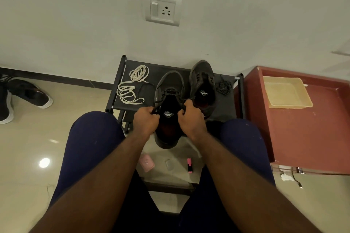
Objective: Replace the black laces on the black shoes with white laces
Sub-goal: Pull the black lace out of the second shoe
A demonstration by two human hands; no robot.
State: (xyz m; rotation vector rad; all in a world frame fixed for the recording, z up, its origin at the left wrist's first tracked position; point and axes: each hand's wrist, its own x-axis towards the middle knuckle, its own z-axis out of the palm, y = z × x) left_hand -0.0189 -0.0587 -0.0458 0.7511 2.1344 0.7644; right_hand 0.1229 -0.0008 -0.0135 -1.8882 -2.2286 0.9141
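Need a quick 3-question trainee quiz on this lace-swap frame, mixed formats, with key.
1. True or false: the white laces lie on the shoe rack, left of the laced shoe.
2. Fill in: the loose black lace lies to the ___ of the unlaced shoe.
3. The left hand and right hand grip: A the laced shoe; B the unlaced shoe; C neither.
Key: true; right; A.

No word or number can be read anywhere. The near shoe (170,81) carries a white emblem (168,114) on its insole, a diamond above a wavy shape, any lettering too small to make out. At one o'clock from it, the far shoe (201,71) shows a matching emblem (203,92) on its insole. A tiny white mark (156,99), illegible, sits on the near shoe's nine o'clock side.
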